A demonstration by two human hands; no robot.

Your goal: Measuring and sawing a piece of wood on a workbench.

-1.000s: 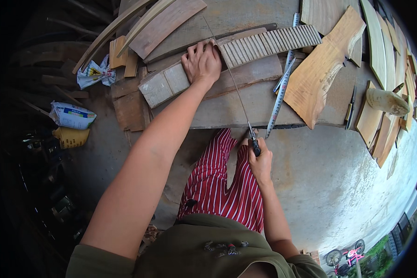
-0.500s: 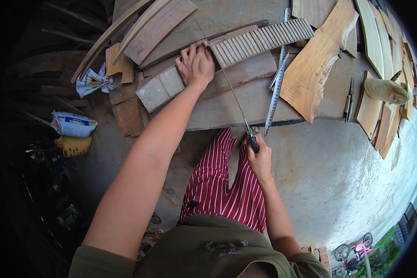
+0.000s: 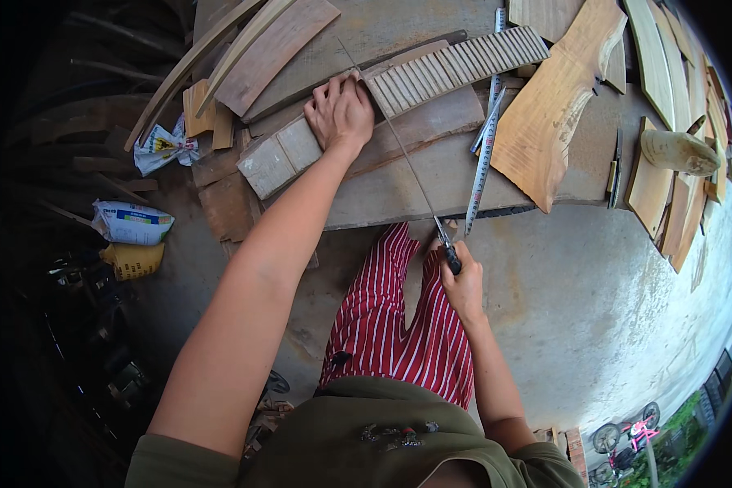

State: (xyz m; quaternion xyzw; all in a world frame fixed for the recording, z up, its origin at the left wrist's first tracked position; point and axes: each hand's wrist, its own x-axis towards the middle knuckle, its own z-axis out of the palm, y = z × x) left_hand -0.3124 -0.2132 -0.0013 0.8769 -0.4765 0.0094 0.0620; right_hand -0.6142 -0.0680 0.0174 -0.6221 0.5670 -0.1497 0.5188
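Observation:
My left hand [image 3: 341, 112] presses down on a long wooden board [image 3: 455, 69], its fingers curled together over the far side. Closely spaced crosswise cuts run along the board's right part, while its left end has a few lines across it. In my right hand [image 3: 464, 285] is the dark handle of a handsaw [image 3: 414, 172], held low in front of my striped trousers. The thin blade, seen edge-on, crosses the board just right of my left hand. The board lies on other planks [image 3: 431, 122] on the workbench [image 3: 382, 199].
A tape measure blade [image 3: 479, 179] and a slim pointed tool [image 3: 490, 122] lie right of the saw. Beyond them is a wavy-edged wooden slab [image 3: 545, 138]. A wooden mallet [image 3: 678, 153] rests on boards at far right. Curved wood pieces [image 3: 276, 53] lie at the far left.
My right hand has drawn the saw slightly toward me and to the right. My left hand keeps its place on the board. The whole view has shifted a little.

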